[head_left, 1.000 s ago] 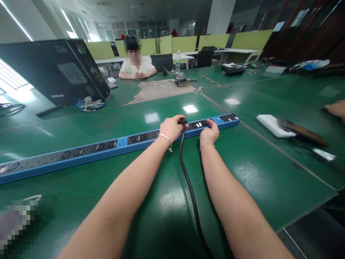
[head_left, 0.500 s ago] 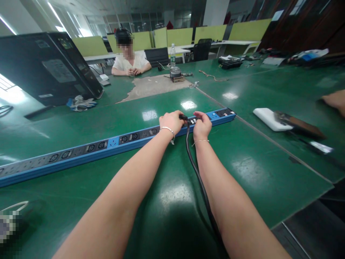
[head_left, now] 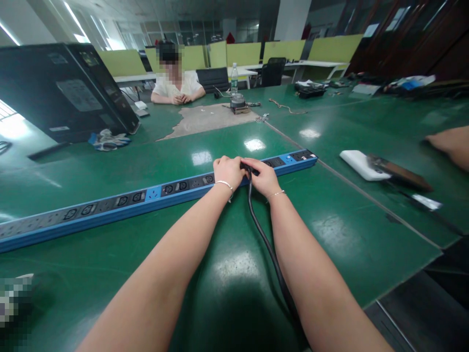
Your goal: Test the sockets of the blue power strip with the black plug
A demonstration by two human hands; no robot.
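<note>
A long blue power strip (head_left: 172, 194) with rows of dark sockets lies across the green table. Over its right half, my left hand (head_left: 227, 171) is closed at the black plug on the end of a thick power cable (head_left: 261, 226). My right hand (head_left: 263, 177) has its fingers closed round the same plug from the other side. Between them the plug is mostly hidden, and whether it sits in a socket cannot be made out. The cable runs down toward me beside my right forearm.
A black computer case (head_left: 80, 93) stands at the left, with work gloves (head_left: 109, 140) beside it. Across the table (head_left: 164, 303) sits a person (head_left: 178, 90). A bottle (head_left: 234, 78) stands at the back; a white device (head_left: 361, 165) lies right. Another person's arm (head_left: 452, 144) reaches in there.
My right hand has moved left and closed over the plug beside my left hand. My left hand has shifted slightly down and left. The view has turned a little.
</note>
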